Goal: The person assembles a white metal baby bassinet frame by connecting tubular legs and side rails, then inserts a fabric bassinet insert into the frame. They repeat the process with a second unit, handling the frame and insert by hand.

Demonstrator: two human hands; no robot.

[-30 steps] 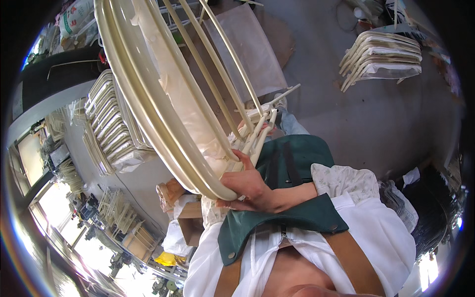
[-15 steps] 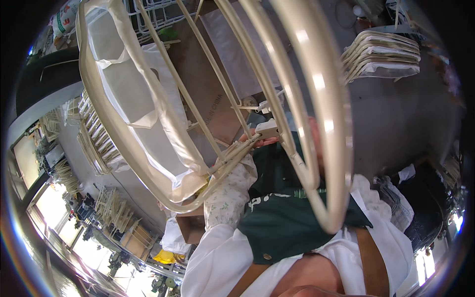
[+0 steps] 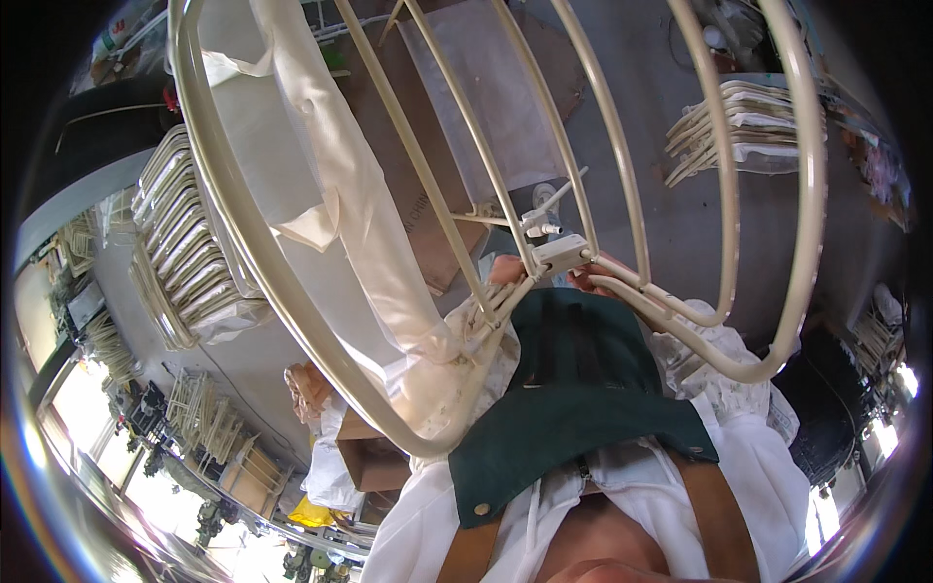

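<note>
A large cream tubular frame [image 3: 622, 146], its bent bars fanned apart from a pale hinge block [image 3: 564, 255], spans the view in front of my chest. White fabric with pockets [image 3: 335, 185] is fixed along its left loop. Just left of the hinge block, my left hand [image 3: 507, 269] is closed around the gathered bar ends. My right hand [image 3: 586, 280] grips the bars directly right of and below the block. The bars and the block hide most of the fingers of both hands.
Stacks of similar folded frames lie at left [image 3: 190, 243] and at upper right [image 3: 748, 126]. Beyond my hands, flat cardboard [image 3: 413, 146] lies on the grey floor under a white sheet [image 3: 491, 87]. An open cardboard box [image 3: 374, 457] stands by my left arm.
The frame has swung to the right and its right-hand bars have spread wider apart. The hinge block has shifted right, and my right hand now shows beside it.
</note>
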